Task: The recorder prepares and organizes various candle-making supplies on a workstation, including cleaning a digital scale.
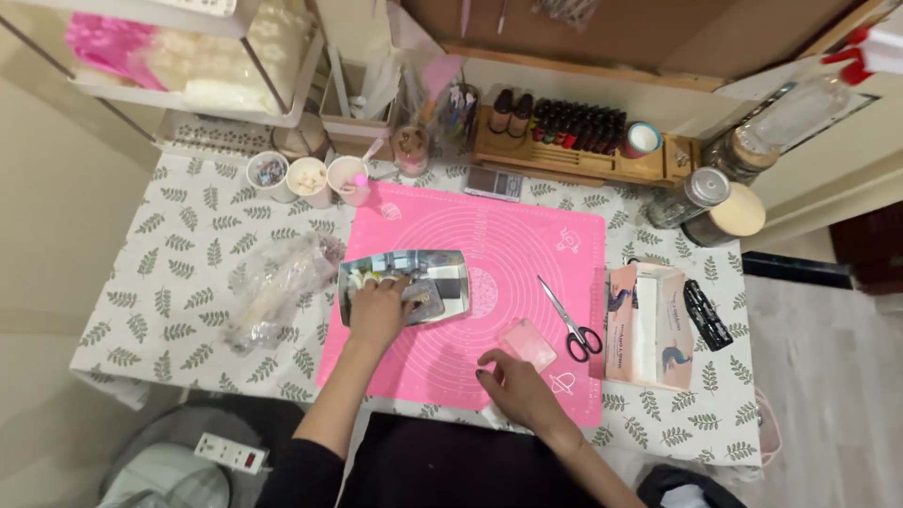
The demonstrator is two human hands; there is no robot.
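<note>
My left hand (379, 308) reaches into a shiny metal tray (451, 263) on the pink silicone mat (508, 245). Its fingers curl over small items in the tray; whether it grips one I cannot tell. My right hand (515, 384) rests at the mat's near edge, fingertips touching a small pale pink translucent block (528, 343). Black-handled scissors (570, 322) lie on the mat to the right of that block.
A crinkled clear plastic bag (277, 287) lies left of the tray. Three small cups (308, 177) stand behind the mat, near a pocket scale (493, 182) and a wooden rack of dark bottles (578, 127). A printed box (649, 325) and glass jars (701, 193) sit right.
</note>
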